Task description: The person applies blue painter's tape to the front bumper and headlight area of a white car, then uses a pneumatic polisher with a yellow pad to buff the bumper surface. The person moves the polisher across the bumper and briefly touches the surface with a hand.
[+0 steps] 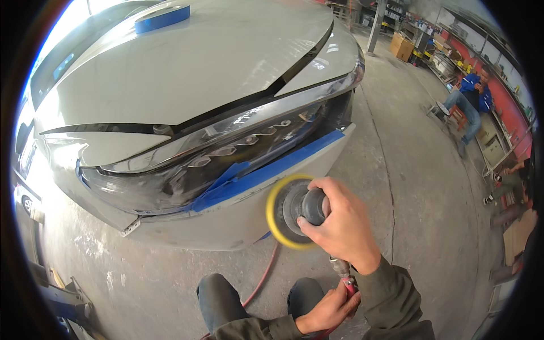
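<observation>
My right hand (347, 229) is wrapped round the dark head of a round air sander (293, 208) with a yellow-edged pad. The sander is tilted, its pad facing the car's front corner and apart from the headlight. Below it, my left hand (326, 313) grips the red air hose (266, 275) close to the metal fitting (339, 265) under the sander. The car's headlight (144, 187) has a hazy, scuffed lens. Blue masking tape (272, 169) runs along its lower edge, with a loose crumpled piece near the middle.
On the pale hood (198, 62) lies a roll of blue tape (163, 20). A person (473, 102) in a blue jacket sits at the right, near cluttered shelves. A cardboard box (401, 46) stands farther back. The hose crosses the concrete floor (419, 226) between my knees.
</observation>
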